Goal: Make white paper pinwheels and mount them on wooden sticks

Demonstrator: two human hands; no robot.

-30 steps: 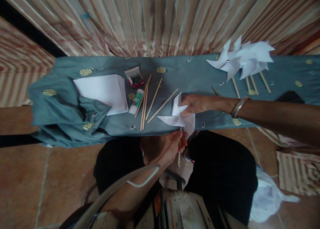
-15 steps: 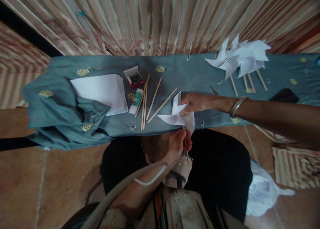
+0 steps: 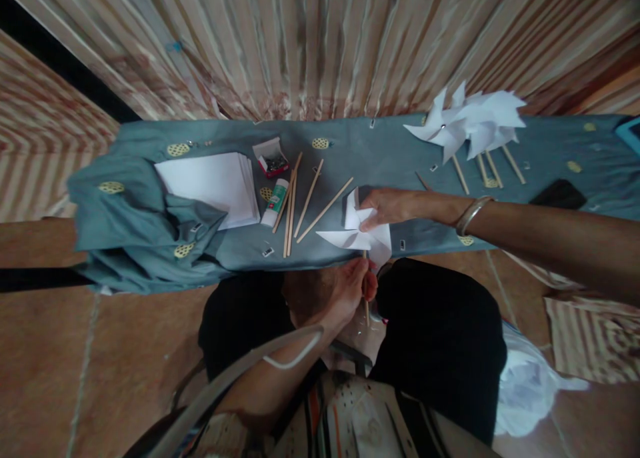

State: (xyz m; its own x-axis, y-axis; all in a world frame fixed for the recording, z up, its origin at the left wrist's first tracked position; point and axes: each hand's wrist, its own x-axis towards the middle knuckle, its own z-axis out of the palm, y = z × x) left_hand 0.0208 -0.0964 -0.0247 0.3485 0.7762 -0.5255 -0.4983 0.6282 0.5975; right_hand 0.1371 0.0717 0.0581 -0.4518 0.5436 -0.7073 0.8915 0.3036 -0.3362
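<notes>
As left fingers (image 3: 371, 287) grip a stick (image 3: 367, 311) and right fingers (image 3: 373, 200) a pinwheel (image 3: 377, 239), 5 loose sticks (image 3: 309, 199) lie nearby.

The left hand (image 3: 354, 283) gripped a thin, pale wooden stick (image 3: 367, 314) below a white folded-paper pinwheel (image 3: 373, 240), which the right hand (image 3: 387, 207) held near its centre. Slim wooden rods (image 3: 325, 210) and a green-and-white glue tube (image 3: 275, 203) lay leftward on grey-blue pineapple-print cloth (image 3: 373, 158).
</notes>
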